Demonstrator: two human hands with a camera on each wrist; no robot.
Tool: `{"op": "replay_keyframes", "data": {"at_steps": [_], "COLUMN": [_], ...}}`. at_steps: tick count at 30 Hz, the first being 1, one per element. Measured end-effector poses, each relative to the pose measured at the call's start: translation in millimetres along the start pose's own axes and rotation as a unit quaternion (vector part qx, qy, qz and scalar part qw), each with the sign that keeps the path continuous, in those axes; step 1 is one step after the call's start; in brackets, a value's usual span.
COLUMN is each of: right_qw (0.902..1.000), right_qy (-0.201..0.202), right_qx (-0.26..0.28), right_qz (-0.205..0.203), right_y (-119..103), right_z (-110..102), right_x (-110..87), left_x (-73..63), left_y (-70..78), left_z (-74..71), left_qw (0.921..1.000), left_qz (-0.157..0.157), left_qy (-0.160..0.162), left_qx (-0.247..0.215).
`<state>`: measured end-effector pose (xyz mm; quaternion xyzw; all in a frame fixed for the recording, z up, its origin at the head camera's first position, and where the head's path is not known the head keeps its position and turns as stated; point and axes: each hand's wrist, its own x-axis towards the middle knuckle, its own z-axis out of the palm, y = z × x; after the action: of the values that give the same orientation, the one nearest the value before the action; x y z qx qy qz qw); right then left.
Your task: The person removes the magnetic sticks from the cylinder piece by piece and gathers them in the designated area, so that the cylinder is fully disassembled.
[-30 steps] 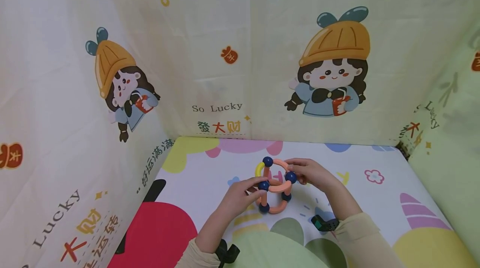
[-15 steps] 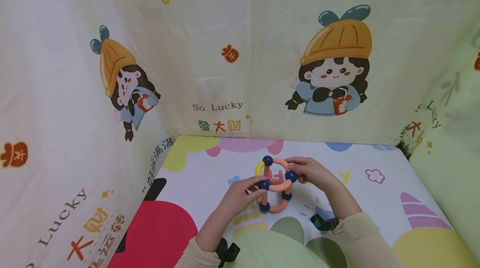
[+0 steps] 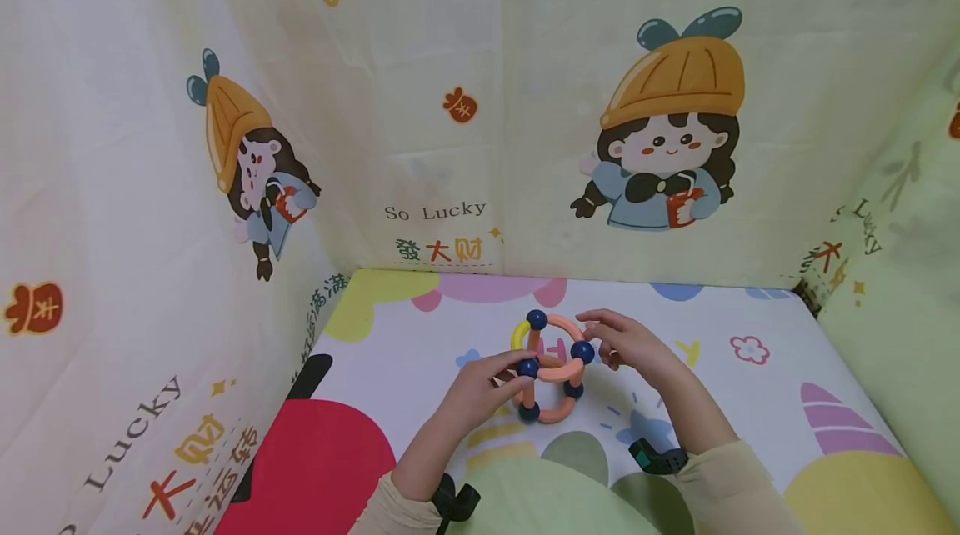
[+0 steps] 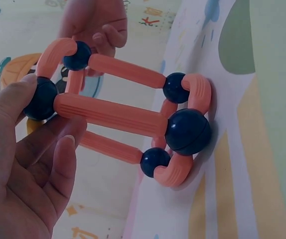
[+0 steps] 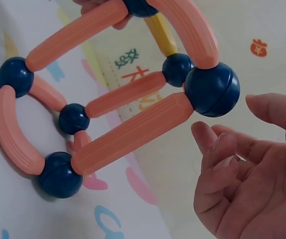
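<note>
A frame of salmon magnetic building rods (image 4: 110,114) and navy balls stands upright on the printed table mat, with a ring of curved rods at top and bottom. One curved rod in the upper ring is a yellow rod (image 3: 518,335). My left hand (image 3: 474,389) pinches the near-left upper ball (image 4: 42,99) between thumb and fingers. Beside the right upper ball (image 5: 213,89), my right hand (image 3: 628,345) holds nothing; its thumb and loosely bent fingers are apart from that ball in the right wrist view.
Pale printed cloth (image 3: 420,127) hangs as walls behind and at both sides of the mat (image 3: 675,402). A red shape (image 3: 322,460) and a black strip (image 3: 309,378) lie at the left. Each wrist wears a dark strapped device (image 3: 656,457).
My right hand has let go of the right upper ball and drawn back slightly to the right. My left hand keeps its grip, and the frame stays in place.
</note>
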<state>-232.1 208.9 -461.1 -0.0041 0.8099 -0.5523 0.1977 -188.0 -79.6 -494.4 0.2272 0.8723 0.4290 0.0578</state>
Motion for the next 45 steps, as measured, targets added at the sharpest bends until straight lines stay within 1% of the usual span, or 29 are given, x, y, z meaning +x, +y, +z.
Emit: {"op": "replay_keyframes", "data": {"at_steps": [5,7,12,16,21,26,30,34,38,45], "right_qw": [0.9997,0.9992,0.9968,0.9945,0.9925,0.9906,0.9900,0.9898,0.9875,0.9804], "right_qy": [-0.021,-0.036,-0.065,-0.076,-0.076,-0.069,-0.069,-0.072,-0.079,-0.089], "right_qx": [0.011,0.016,0.041,0.068,0.096,0.114,0.119,0.122,0.136,0.176], "right_qz": [0.001,-0.009,-0.024,-0.022,0.002,0.030,0.030,0.015,0.002,-0.004], "right_y": [0,1,4,5,8,12,15,18,22,30], "right_z": [3,4,5,3,3,6,6,7,8,13], "right_x": [1.3,5.1,12.1,13.1,15.4,18.3,20.3,23.2,25.9,34.2], "left_x": [-1.0,-0.7,2.1,4.0,4.4,4.1,4.6,4.8,4.7,4.6], "left_y": [-1.3,-1.3,-0.7,-0.2,-1.1,-2.9,-4.3,-5.2,-4.9,-3.9], "left_z": [-1.2,-1.7,-0.9,1.4,3.5,4.0,4.9,5.6,4.2,1.0], "left_qw": [0.9999,0.9999,1.0000,0.9998,0.9999,0.9999,0.9999,0.9999,0.9998,0.9998], "left_qz": [0.000,0.001,0.000,-0.003,0.003,0.000,-0.002,-0.005,-0.008,-0.003], "left_qy": [0.004,0.004,-0.005,-0.009,-0.008,-0.010,-0.011,-0.011,-0.012,-0.012], "left_qx": [0.011,0.010,-0.007,-0.015,-0.009,-0.009,-0.010,-0.008,-0.011,-0.014]}}
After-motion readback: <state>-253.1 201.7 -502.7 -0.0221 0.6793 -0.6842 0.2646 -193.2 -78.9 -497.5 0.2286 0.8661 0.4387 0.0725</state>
